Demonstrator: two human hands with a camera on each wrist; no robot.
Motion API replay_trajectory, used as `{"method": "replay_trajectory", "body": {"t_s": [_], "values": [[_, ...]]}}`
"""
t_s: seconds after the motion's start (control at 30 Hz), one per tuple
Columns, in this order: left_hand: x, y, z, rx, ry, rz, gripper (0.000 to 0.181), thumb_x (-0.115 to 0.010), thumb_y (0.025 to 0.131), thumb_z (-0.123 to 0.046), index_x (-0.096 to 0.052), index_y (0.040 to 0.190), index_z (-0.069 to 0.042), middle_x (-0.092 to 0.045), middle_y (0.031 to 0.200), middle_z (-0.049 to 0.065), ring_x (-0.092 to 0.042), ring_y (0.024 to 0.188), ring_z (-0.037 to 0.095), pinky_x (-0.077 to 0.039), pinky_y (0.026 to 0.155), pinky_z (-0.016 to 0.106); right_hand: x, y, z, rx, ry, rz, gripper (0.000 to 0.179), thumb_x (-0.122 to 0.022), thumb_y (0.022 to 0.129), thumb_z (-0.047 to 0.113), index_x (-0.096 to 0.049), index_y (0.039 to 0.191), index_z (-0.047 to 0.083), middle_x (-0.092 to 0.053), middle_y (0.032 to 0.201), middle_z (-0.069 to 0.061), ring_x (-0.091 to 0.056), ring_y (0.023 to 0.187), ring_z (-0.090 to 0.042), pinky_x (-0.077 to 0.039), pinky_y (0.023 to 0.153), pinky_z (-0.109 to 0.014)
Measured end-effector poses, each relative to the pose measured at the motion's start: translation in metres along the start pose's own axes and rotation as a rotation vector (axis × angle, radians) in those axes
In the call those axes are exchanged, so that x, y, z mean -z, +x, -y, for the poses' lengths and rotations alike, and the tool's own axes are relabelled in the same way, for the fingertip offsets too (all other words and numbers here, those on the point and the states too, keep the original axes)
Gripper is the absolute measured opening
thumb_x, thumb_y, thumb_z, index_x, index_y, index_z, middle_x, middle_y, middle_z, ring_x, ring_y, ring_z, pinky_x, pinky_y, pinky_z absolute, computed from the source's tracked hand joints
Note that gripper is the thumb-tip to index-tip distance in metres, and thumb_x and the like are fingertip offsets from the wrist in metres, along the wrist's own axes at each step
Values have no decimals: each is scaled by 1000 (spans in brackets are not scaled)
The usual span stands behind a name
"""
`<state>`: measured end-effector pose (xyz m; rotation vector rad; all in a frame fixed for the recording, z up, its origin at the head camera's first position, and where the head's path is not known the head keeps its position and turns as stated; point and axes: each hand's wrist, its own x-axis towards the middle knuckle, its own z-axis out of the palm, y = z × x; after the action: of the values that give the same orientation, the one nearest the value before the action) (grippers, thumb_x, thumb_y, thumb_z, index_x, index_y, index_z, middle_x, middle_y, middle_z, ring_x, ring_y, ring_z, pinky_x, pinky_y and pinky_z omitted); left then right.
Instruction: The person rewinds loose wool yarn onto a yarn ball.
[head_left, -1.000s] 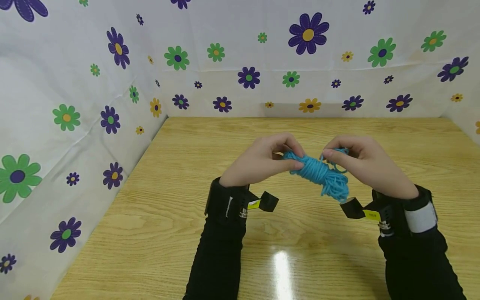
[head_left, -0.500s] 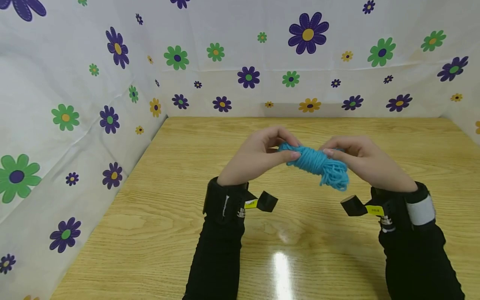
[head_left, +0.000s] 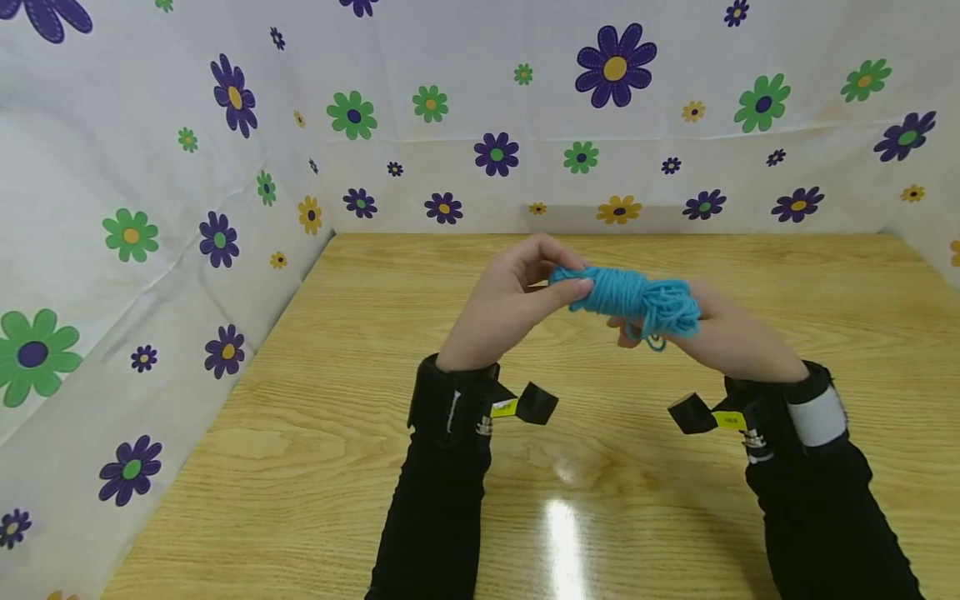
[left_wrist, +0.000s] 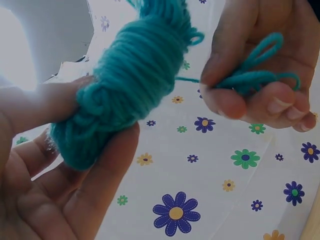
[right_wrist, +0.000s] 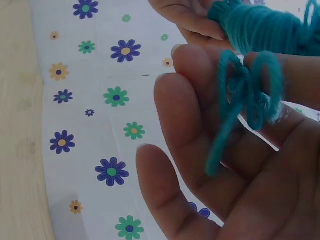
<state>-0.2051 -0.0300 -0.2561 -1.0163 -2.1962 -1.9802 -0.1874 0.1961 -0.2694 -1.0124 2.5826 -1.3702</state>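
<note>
A skein of blue yarn [head_left: 618, 290], wound tightly round its middle, is held above the table. My left hand [head_left: 510, 300] grips its left end between thumb and fingers. The looped far end of the skein points right. Behind that end is my right hand [head_left: 742, 337], its fingers partly hidden by the yarn in the head view. In the left wrist view, the right thumb and forefinger pinch a small looped bundle of loose yarn [left_wrist: 250, 80]. A single taut strand [left_wrist: 187, 79] joins it to the skein. The right wrist view shows the bundle's loops [right_wrist: 272, 85] over the fingers.
A wood-grain table [head_left: 315, 433] lies beneath both hands. White cloth with printed flowers [head_left: 450, 75] stands along the back and the sides. Each wrist wears a black strap with a small camera mount [head_left: 538, 403].
The skein and left hand have risen, and the skein has turned closer to level. My right hand has swung from in front of the skein to behind it, taking the loose yarn along.
</note>
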Motion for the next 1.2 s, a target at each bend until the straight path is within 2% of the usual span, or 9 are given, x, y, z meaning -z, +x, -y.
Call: {"method": "replay_trajectory", "body": {"t_s": [0.17, 0.3, 0.43, 0.57, 0.8, 1.0, 1.2], "values": [[-2, 1, 1, 10, 3, -96, 11, -60, 88, -3, -56, 97, 1, -58, 100, 12, -59, 90, 20, -47, 75, 31, -7, 4, 0, -32, -14, 52, 21, -41, 100, 12, -57, 109, 2, -63, 90, -7, -58, 82, -20, -48, 74, -46], [-3, 3, 2, 5, 19, -179, 12, -61, 88, -6, -56, 97, 0, -57, 100, 11, -59, 93, 19, -48, 80, 35, -12, 8, -2, -43, 14, 85, 23, -40, 100, 12, -60, 100, 2, -61, 85, -8, -56, 79, -22, -48, 73, -42], [-4, 4, 4, -6, 35, -245, 14, -62, 87, -7, -56, 98, 1, -57, 100, 11, -58, 93, 20, -50, 79, 35, -18, 10, -2, -21, 2, 92, 22, -41, 100, 11, -61, 97, 2, -60, 78, -6, -56, 74, -21, -49, 68, -37], [-4, 5, 7, -38, 91, -293, 15, -63, 87, -7, -57, 98, 1, -58, 99, 12, -57, 91, 21, -51, 78, 35, -23, 11, 1, -24, -36, 88, 21, -44, 99, 12, -63, 95, 4, -58, 73, -3, -54, 69, -19, -49, 64, -36], [-5, 7, 12, -101, 198, -331, 13, -63, 86, -6, -58, 95, 1, -60, 94, 12, -57, 84, 20, -54, 70, 32, -29, 10, 10, -45, -56, 91, 20, -47, 98, 13, -63, 91, 5, -57, 70, -2, -55, 66, -15, -50, 60, -34], [-6, 8, 13, -136, 267, -344, 12, -64, 85, -5, -58, 94, 1, -61, 93, 12, -58, 82, 18, -52, 64, 29, -29, 7, 18, -21, -100, 79, 19, -48, 97, 14, -63, 86, 7, -53, 66, 0, -49, 59, -14, -44, 53, -30], [-6, 8, 15, -153, 347, -347, 13, -66, 84, -5, -59, 92, 1, -62, 90, 11, -58, 80, 17, -46, 59, 27, -25, 2, 26, 4, -143, 59, 15, -51, 96, 14, -63, 88, 9, -49, 64, 4, -47, 57, -12, -42, 53, -30]]}}
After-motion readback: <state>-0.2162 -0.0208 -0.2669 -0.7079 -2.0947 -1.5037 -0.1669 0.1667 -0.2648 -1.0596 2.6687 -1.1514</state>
